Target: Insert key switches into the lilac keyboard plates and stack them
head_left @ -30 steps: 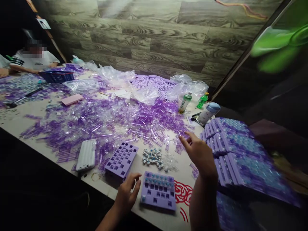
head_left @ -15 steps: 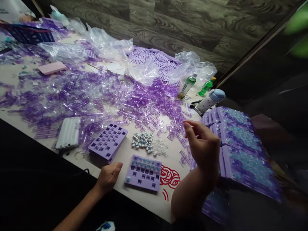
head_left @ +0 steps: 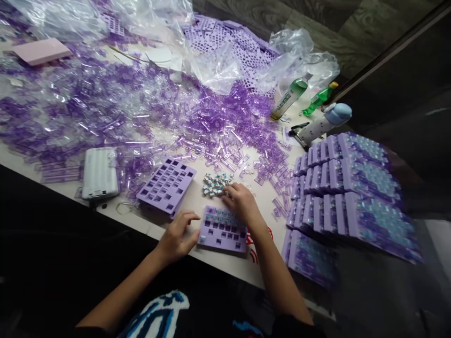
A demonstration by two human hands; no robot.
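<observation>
A light purple plate (head_left: 224, 241) with square holes lies flat before me; small clear-and-blue pieces fill its upper rows and one lower left hole. My left hand (head_left: 178, 236) is at its left edge, thumb and fingers apart, holding nothing. Bent over the plate's upper right part, my right hand (head_left: 241, 201) reaches to a heap of small silvery pieces with blue tops (head_left: 213, 184). Its fingertips are bunched at the heap; what they grip, if anything, is hidden. Behind that hand, small clear pieces (head_left: 251, 189) are partly covered.
Stacked purple plates (head_left: 164, 184) lie to the left, beside a white ribbed case (head_left: 100, 172). Loose purple transparent strips (head_left: 197, 112) spread across the table. Rows of filled purple plates (head_left: 373, 211) stand at right, near a blue-lidded bottle (head_left: 322, 124) and a green bottle (head_left: 292, 96).
My right hand has come down from its raised position at the right to the heap. My left hand has opened from a fist and moved to the plate's edge. The view has tilted down.
</observation>
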